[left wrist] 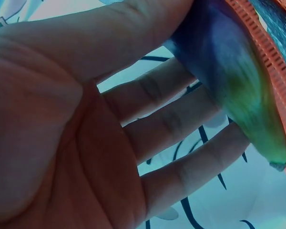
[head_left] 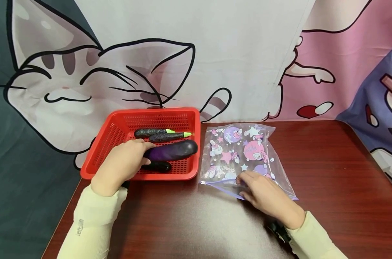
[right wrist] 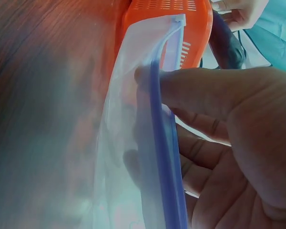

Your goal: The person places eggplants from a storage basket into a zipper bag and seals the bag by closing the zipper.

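My left hand [head_left: 126, 158] grips a glossy purple eggplant [head_left: 174, 150] over the red basket [head_left: 141, 176]. Thumb and fingers are around its body, and its greenish stem end [left wrist: 264, 138] shows in the left wrist view. At the mouth of a clear zip bag [head_left: 238, 151], printed with stars and cartoon figures, is my right hand [head_left: 264, 192]. It pinches one layer at the purple zip strip [right wrist: 159, 124], with the thumb inside the mouth and fingers behind the film. The bag lies on the table, its mouth parted.
Inside the basket lie two dark, rough vegetables [head_left: 170, 136] with light green ends and a shiny black one [head_left: 158, 166]. The reddish-brown wooden table [head_left: 328, 172] meets a cartoon-printed curtain [head_left: 247, 61] at the back. The bag lies right beside the basket.
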A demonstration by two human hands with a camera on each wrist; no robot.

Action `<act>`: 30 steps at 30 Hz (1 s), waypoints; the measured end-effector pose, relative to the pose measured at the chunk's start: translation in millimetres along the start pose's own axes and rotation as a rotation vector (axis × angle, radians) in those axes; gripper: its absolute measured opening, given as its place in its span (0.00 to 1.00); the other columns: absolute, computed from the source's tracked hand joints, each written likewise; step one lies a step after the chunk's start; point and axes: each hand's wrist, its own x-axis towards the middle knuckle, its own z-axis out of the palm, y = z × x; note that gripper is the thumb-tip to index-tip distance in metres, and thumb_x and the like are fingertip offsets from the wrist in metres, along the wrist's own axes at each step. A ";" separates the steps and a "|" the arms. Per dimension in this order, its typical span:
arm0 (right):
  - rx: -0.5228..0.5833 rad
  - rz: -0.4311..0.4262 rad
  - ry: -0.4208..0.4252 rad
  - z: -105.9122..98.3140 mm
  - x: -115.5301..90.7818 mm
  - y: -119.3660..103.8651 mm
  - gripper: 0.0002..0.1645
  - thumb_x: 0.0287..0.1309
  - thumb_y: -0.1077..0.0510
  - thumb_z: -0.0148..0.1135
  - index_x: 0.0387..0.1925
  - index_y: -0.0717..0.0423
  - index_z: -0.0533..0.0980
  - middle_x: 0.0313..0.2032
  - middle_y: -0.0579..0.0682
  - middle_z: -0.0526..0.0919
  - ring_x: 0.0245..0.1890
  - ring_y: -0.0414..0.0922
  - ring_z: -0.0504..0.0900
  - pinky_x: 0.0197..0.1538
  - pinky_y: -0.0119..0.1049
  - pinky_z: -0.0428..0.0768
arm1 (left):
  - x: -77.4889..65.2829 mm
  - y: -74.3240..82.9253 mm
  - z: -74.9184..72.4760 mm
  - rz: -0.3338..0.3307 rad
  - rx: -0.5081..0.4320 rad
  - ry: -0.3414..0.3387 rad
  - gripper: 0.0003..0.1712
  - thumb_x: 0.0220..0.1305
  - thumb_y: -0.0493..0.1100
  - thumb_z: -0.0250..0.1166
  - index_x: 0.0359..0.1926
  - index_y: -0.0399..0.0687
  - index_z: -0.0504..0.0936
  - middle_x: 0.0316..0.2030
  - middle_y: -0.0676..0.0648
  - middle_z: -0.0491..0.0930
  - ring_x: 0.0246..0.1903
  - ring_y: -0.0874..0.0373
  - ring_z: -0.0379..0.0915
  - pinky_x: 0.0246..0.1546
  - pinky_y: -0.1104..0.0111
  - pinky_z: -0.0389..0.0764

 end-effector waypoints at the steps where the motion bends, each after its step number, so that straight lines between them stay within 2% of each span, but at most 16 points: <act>1: -0.002 0.001 0.000 -0.3 0.5 -0.1 0.22 0.44 0.64 0.79 0.39 0.53 0.76 0.34 0.44 0.79 0.32 0.38 0.76 0.34 0.38 0.80 | -1.2 2.2 0.5 0.002 -0.002 0.004 0.29 0.56 0.40 0.75 0.60 0.45 0.81 0.51 0.39 0.81 0.50 0.41 0.79 0.46 0.44 0.79; 4: -0.005 0.003 0.000 -0.8 1.9 0.0 0.23 0.42 0.63 0.80 0.39 0.53 0.76 0.34 0.44 0.79 0.32 0.38 0.77 0.34 0.38 0.80 | -4.7 7.7 2.3 0.017 0.000 0.020 0.29 0.56 0.40 0.76 0.60 0.46 0.81 0.52 0.39 0.81 0.49 0.42 0.80 0.45 0.44 0.80; 11: -0.010 0.002 0.013 -1.0 4.4 -0.1 0.27 0.39 0.62 0.82 0.39 0.53 0.75 0.34 0.44 0.79 0.32 0.38 0.76 0.34 0.38 0.79 | -11.9 19.6 7.7 0.088 0.015 0.086 0.27 0.57 0.41 0.75 0.58 0.48 0.82 0.45 0.42 0.80 0.42 0.45 0.81 0.38 0.48 0.82; 22: 0.005 -0.011 0.031 0.1 8.6 -0.3 0.29 0.38 0.62 0.83 0.41 0.55 0.74 0.35 0.45 0.79 0.32 0.40 0.77 0.34 0.38 0.79 | -22.0 37.3 13.5 0.142 0.019 0.117 0.25 0.56 0.43 0.76 0.56 0.48 0.84 0.41 0.44 0.80 0.37 0.46 0.81 0.33 0.51 0.81; 30: 0.003 0.007 0.029 -0.3 9.9 -1.1 0.30 0.37 0.61 0.84 0.41 0.54 0.74 0.36 0.46 0.79 0.33 0.40 0.77 0.35 0.40 0.80 | -27.3 48.2 19.2 0.197 0.039 0.161 0.25 0.55 0.44 0.77 0.54 0.48 0.84 0.38 0.46 0.79 0.35 0.48 0.79 0.36 0.56 0.80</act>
